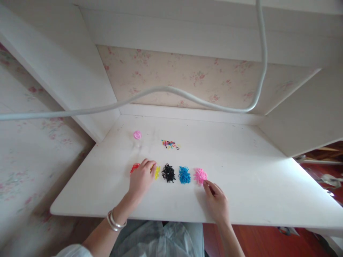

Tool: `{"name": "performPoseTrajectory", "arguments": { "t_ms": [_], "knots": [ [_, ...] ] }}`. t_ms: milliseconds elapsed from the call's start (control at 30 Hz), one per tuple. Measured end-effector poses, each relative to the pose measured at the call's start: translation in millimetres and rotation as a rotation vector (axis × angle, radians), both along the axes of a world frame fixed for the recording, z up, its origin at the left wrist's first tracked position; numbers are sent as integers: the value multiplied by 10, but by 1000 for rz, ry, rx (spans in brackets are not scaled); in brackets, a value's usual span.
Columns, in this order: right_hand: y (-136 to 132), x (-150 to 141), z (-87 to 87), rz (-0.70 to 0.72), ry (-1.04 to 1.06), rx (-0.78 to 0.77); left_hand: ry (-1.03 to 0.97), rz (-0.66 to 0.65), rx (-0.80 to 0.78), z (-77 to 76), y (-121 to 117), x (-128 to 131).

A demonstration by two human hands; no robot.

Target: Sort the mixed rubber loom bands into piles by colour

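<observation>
Small rubber bands lie in a row of colour piles on the white desk. My left hand (142, 175), wearing a silver bangle (115, 220), reaches over the yellow pile (157, 172) with thumb and fingers closed together. Whatever is between them is hidden. It partly covers the red pile (134, 167). The black pile (168, 173) and blue pile (184, 175) sit between my hands. At the near edge of the pink pile (200, 175), my right hand (217, 200) is closed in a pinch. What it grips is too small to make out.
A mixed-colour cluster of rubber bands (169, 144) lies behind the piles. Farther left is a round pink item (137, 135), with something clear below it. A white cable (171, 89) crosses the view above the desk (241, 171). Panels flank both sides.
</observation>
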State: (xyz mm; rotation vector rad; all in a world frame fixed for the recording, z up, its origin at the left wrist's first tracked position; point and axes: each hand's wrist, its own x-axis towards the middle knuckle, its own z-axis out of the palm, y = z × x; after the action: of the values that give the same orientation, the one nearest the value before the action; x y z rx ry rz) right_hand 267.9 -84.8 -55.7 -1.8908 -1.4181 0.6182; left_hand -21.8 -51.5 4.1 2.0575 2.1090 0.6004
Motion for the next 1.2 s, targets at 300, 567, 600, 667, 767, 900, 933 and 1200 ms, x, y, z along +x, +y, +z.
{"name": "performPoseTrajectory", "arguments": {
  "t_ms": [300, 567, 600, 667, 767, 900, 933, 1200],
  "knots": [
    [328, 17, 212, 155, -41, -23, 86, 46, -69, -168, -312, -131],
    [1213, -517, 504, 402, -454, -28, -141, 15, 67, -272, -595, -368],
    [1320, -577, 482, 412, -477, -38, -193, 8, 74, -309, -652, -417],
    [1501, -672, 424, 418, -508, -52, -296, 0, 59, -387, -768, -521],
    [1676, -764, 349, 428, -549, -70, -398, 30, 17, -485, -916, -658],
    [1775, -845, 312, 421, -582, -68, -432, 69, 19, -530, -978, -736],
    [1785, -857, 313, 413, -587, -64, -434, 67, 12, -530, -963, -739],
    [1569, -911, 466, 377, -559, 16, -475, 69, -33, -505, -811, -744]
  ]
}}
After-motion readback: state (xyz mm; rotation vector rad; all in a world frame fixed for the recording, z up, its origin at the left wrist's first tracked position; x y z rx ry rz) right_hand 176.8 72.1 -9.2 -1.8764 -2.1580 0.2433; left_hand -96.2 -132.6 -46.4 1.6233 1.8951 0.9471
